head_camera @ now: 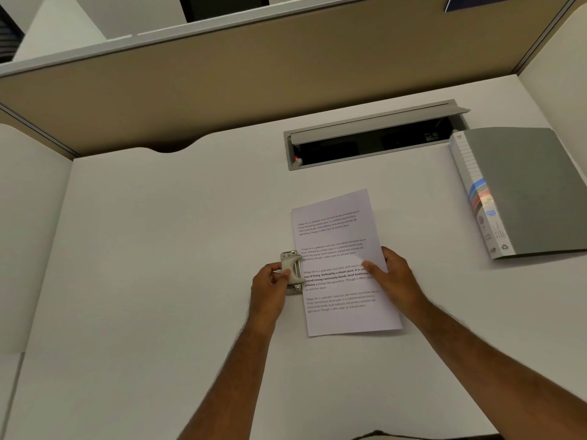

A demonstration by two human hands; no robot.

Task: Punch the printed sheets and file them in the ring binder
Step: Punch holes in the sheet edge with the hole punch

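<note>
The printed sheet (pixel 341 265), smooth white paper bearing four blocks of text, lies flat and slightly skewed on the matte white counter (pixel 158 265). Its left edge sits in the small pale metal hole punch (pixel 293 272). The left hand (pixel 270 282) is closed around the punch, thumb on its lever. The right hand (pixel 394 276) pinches the sheet's right edge, thumb on top. The grey ring binder (pixel 521 188) lies shut, well apart at right, beside a recessed grey cable tray (pixel 374 134).
</note>
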